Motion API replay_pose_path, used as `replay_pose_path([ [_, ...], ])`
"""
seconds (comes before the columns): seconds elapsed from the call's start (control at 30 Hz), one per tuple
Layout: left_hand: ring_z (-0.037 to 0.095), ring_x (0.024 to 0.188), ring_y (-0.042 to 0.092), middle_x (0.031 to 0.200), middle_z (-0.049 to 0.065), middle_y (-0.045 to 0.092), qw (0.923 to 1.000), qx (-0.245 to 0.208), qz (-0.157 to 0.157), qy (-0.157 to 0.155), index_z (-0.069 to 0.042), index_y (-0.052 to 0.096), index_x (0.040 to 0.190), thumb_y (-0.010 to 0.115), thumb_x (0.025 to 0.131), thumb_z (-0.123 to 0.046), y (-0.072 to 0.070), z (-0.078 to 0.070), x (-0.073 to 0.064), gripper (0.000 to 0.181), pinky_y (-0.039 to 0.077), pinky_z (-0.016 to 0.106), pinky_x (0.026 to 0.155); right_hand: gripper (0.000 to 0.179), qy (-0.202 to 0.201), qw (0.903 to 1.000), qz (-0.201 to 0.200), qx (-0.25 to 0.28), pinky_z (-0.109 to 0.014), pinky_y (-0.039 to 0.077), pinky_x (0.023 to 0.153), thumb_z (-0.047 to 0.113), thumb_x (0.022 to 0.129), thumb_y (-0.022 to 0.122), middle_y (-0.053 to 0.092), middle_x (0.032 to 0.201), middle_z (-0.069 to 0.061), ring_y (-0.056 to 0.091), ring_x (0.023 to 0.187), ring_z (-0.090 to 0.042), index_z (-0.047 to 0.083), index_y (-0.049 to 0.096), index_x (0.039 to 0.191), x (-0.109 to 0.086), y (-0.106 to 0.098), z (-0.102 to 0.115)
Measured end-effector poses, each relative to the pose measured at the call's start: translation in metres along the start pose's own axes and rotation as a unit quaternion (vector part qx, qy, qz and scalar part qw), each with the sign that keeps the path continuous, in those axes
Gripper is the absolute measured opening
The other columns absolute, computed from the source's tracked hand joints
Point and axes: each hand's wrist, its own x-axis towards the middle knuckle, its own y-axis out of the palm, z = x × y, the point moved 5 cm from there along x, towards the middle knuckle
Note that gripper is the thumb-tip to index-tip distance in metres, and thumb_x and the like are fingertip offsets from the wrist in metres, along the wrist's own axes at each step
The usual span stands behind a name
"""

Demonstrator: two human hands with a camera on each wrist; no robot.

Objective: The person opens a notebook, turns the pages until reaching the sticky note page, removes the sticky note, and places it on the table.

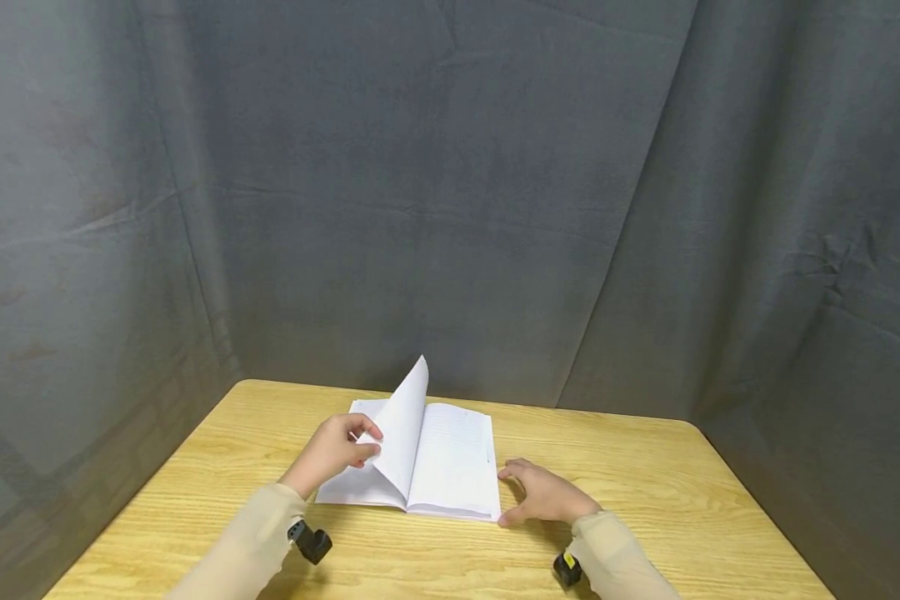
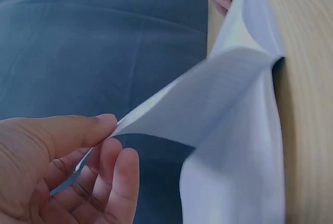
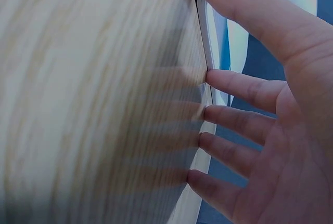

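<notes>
An open book (image 1: 453, 462) with white pages lies on the wooden table. My left hand (image 1: 333, 450) pinches the outer edge of a raised page (image 1: 403, 429) between thumb and fingers. That page stands up from the spine and leans over the left half, its top corner highest. In the left wrist view the page (image 2: 192, 96) bends from the fingertips back to the binding. My right hand (image 1: 543, 493) rests at the book's right edge, thumb near the lower corner. The right wrist view shows its spread fingers (image 3: 242, 91) touching the tabletop beside the book.
The light wooden table (image 1: 630, 467) has rounded far corners and extends to both sides of the book. Grey curtains (image 1: 420, 208) hang behind the table and along its sides. A small black camera (image 1: 315, 543) is strapped at the left wrist, another camera (image 1: 567, 570) at the right.
</notes>
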Motion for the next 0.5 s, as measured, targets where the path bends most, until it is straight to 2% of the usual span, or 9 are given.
replay_pose_path([
  [0.23,0.015,0.063,0.056,0.084,0.007,0.042,0.9990,0.006,0.013,-0.043,-0.005,0.068,0.087,0.073,0.079,0.000,-0.008,0.021,-0.007,0.011,0.054,0.028,0.058,0.075,-0.007,1.0000,-0.001,0.005,-0.062,0.034,0.104,0.040,0.075,0.080,0.038,0.147,-0.027,0.036,0.134,-0.047,0.001,0.053,0.132,0.000,0.001,0.000],
  [0.5,0.017,0.063,0.057,0.083,0.009,0.047,0.9956,0.000,0.027,-0.090,-0.003,0.067,0.087,0.074,0.079,0.001,-0.010,0.051,-0.011,0.012,0.054,0.030,0.060,0.075,-0.002,1.0000,-0.005,0.005,-0.062,0.034,0.104,0.040,0.074,0.081,0.039,0.146,-0.026,0.036,0.134,-0.047,0.001,0.053,0.132,0.000,0.001,0.000],
])
